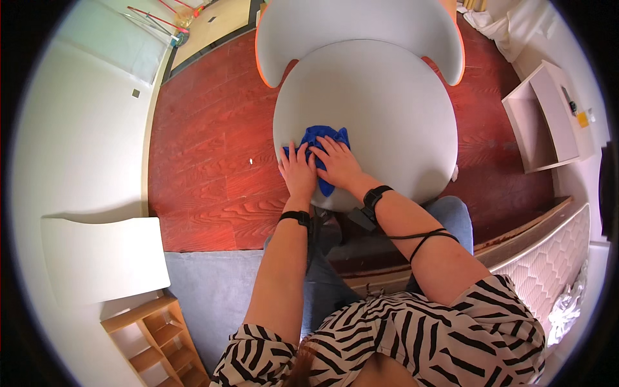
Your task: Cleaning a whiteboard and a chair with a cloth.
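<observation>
A crumpled blue cloth (319, 133) lies on the grey padded seat (377, 101) of a chair, towards its near left edge. My right hand (337, 162) holds the cloth against the seat from above, its fingers bent over the folds. Close beside it, my left hand (297, 171) presses on the cloth's left part, fingers spread and pointing away from me. A narrow end of the cloth sticks out below the hands. Both wrists wear black straps, and a dark small device hangs at the right one.
Beyond the seat rises the chair's curved grey backrest (358, 19) with orange edging. Red wood flooring (203, 169) surrounds the chair. An open white cabinet (537, 121) stands right; a mattress (541, 256) lies near right. At left are a white panel (106, 256) and wooden shelving (159, 338).
</observation>
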### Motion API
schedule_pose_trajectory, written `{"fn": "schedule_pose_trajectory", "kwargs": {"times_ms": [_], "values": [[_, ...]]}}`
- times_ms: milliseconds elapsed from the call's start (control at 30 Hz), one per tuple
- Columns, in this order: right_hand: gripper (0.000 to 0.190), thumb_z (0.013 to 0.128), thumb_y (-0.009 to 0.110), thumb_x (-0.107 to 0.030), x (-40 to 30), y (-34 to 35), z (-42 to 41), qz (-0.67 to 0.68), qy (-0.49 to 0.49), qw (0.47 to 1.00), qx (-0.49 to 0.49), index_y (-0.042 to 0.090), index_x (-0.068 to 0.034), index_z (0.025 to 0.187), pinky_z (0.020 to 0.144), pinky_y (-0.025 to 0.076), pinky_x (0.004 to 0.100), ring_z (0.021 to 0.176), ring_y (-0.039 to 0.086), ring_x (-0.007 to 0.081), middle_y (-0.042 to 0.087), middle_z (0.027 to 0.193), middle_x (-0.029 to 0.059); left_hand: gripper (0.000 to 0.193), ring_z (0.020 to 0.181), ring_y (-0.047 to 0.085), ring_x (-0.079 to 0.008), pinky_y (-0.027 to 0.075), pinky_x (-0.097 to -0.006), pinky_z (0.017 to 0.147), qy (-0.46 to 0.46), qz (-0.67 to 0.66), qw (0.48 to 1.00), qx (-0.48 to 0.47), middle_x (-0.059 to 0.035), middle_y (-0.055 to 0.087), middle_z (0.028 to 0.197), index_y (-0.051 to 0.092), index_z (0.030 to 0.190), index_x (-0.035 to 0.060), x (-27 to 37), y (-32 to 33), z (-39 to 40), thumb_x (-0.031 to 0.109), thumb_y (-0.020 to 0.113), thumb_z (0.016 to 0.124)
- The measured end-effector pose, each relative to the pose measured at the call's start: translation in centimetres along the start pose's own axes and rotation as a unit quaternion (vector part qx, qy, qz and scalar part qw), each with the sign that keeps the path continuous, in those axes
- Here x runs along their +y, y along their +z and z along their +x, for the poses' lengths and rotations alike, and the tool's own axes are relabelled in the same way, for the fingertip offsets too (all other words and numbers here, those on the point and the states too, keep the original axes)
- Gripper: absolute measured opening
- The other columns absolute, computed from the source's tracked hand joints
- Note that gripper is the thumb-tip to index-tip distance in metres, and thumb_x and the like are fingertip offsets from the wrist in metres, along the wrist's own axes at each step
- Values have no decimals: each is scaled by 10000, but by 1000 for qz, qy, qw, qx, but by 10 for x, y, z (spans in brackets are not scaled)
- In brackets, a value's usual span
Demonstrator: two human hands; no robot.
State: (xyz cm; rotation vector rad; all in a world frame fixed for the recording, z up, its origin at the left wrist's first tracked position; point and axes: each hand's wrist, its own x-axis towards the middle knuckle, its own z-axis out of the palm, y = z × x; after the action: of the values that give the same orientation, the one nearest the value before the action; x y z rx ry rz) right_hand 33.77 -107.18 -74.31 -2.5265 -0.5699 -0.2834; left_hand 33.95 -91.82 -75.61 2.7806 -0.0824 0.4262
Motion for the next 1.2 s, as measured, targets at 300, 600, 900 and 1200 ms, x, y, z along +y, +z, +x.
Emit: {"fn": "schedule_pose_trajectory", "kwargs": {"times_ms": [300, 600, 900, 1200], "values": [[579, 836, 712, -313, -4, -17, -40, -11, -33, 999, -6, 573, -116, 1362, 1153, 335, 499, 1405, 429, 364, 483, 1501, 170, 462, 1482, 327, -381, 250, -598, 1177, -10, -9, 999, -50, -133, 431, 1577, 543, 1430, 128, 25, -15, -47, 347, 520, 1024], [574, 802, 746, -256, -7, -48, -108, -10, -67, 998, -9, 570, -101, 1326, 1134, 354, 498, 1370, 460, 366, 507, 1455, 178, 552, 1488, 311, -383, 263, -586, 1177, 4, -33, 995, -90, -156, 378, 1600, 459, 1487, 86, 65, -29, -117, 312, 561, 994], [594, 761, 812, -325, -8, -70, -138, 2, -43, 999, -15, 577, -102, 1258, 1125, 345, 523, 1380, 443, 377, 492, 1443, 176, 750, 1488, 308, -394, 294, -633, 1125, -129, -141, 969, -155, -202, 318, 1619, 394, 1524, 60, 74, -40, -87, 428, 663, 929], [966, 666, 880, -357, -37, -53, -122, -60, 25, 996, -67, 444, -213, 1516, 1140, 258, 652, 1470, 297, 460, 301, 1603, 215, 748, 1474, 330, -391, 320, -542, 1165, -470, -374, 798, 56, -218, 309, 1619, 340, 1565, 80, 30, 13, -36, 470, 577, 972]]}}
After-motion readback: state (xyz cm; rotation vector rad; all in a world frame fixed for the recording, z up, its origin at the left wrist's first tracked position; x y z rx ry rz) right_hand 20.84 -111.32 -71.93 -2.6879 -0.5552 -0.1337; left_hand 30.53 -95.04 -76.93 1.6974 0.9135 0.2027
